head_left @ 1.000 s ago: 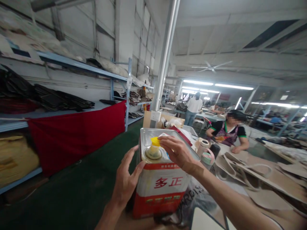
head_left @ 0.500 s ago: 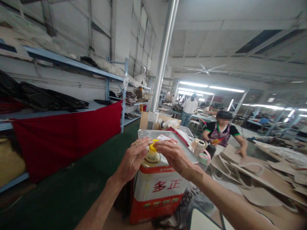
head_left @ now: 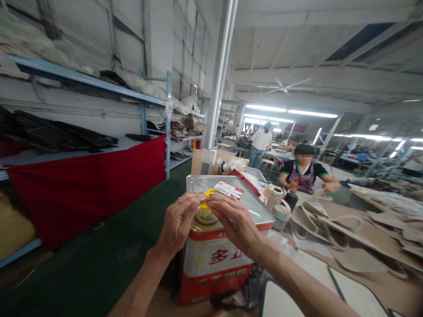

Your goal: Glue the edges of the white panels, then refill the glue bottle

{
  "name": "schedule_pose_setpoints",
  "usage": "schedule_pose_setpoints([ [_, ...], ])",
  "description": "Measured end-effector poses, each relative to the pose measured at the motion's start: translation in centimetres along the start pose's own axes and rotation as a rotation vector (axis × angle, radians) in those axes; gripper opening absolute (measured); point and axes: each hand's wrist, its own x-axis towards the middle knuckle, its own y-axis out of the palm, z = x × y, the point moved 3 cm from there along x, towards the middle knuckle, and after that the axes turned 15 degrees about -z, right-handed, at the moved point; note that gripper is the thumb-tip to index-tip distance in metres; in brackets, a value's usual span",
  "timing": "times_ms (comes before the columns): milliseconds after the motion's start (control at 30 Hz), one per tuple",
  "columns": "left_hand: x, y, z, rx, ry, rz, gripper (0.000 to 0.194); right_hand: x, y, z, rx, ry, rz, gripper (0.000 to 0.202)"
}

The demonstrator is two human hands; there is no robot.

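A large square metal can (head_left: 216, 259), white and red with red characters, stands upright in front of me. On its top, at the near left corner, a yellow plastic cap (head_left: 209, 193) sits on a round pale neck (head_left: 205, 215). My left hand (head_left: 178, 222) is closed at the cap's left side, with a ring on one finger. From the right, my right hand (head_left: 233, 215) closes its fingers on the same cap. The fingertips partly hide the cap. A white and red label (head_left: 228, 190) lies on the can's silver top.
Blue shelving (head_left: 168, 123) with a red cloth (head_left: 95, 189) stands left. A pole with a socket box (head_left: 208, 156) rises behind the can. At right are a lidded cup (head_left: 281, 211), beige cut pieces (head_left: 357, 259) and a seated co-worker (head_left: 304, 171).
My view has shifted slightly, and more of the can's top shows. Both hands stay at the yellow cap, which sits lower between the fingers. The co-worker's hand has lifted a beige piece.
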Motion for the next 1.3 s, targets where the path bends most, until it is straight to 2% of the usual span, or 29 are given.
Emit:
schedule_pose_setpoints([
  [100, 0.0, -0.3, -0.2, 0.031, -0.053, 0.024, 0.041, -0.4, -0.2, 0.1, 0.016, 0.024, 0.011, 0.026],
  [200, 1.0, -0.7, -0.7, 0.110, -0.130, 0.097, 0.045, -0.5, -0.3, -0.1, 0.050, 0.041, 0.050, 0.028],
  [233, 1.4, -0.6, -1.0, 0.167, -0.106, 0.139, 0.047, -0.5, -0.3, -0.1, 0.064, 0.047, 0.053, 0.028],
  [300, 2.1, -0.2, -1.4, 0.322, 0.034, 0.235, 0.051, -0.4, -0.6, -0.2, 0.106, 0.086, 0.009, 0.028],
  [367, 2.3, 0.5, -1.7, 0.487, 0.218, 0.289, 0.054, -0.4, -1.4, -0.5, 0.173, 0.190, -0.128, 0.029],
  [500, 2.2, 1.6, -1.5, 0.667, 0.425, 0.238, 0.046, -0.9, -5.4, -1.6, 0.223, 0.372, -0.426, 0.032],
  [633, 1.8, 2.1, -1.4, 0.614, 0.493, 0.176, 0.040, -2.6, -10.3, -3.4, 0.020, 0.402, -0.521, 0.033],
  [733, 1.5, 2.1, -1.6, 0.587, 0.469, 0.173, 0.050, -4.4, -11.5, -5.3, -0.208, 0.408, -0.396, 0.030],
  [833, 1.2, 2.2, -1.9, 0.657, 0.459, 0.193, 0.062, -5.7, -10.2, -6.6, -0.274, 0.394, -0.181, 0.030],
  [933, 0.8, 2.4, -2.1, 0.709, 0.433, 0.202, 0.064, -6.4, -8.4, -7.1, -0.236, 0.404, -0.092, 0.035],
  [1067, 0.7, 2.5, -2.0, 0.720, 0.337, 0.161, 0.063, -6.7, -7.6, -7.2, -0.216, 0.438, -0.116, 0.039],
  [1133, 1.0, 2.5, -2.1, 0.697, 0.263, 0.184, 0.067, -6.7, -7.8, -7.2, -0.198, 0.463, -0.154, 0.040],
  [1300, 2.5, 2.1, -3.3, 0.624, 0.050, 0.299, 0.074, -7.3, -9.5, -6.4, -0.122, 0.576, -0.384, 0.060],
])
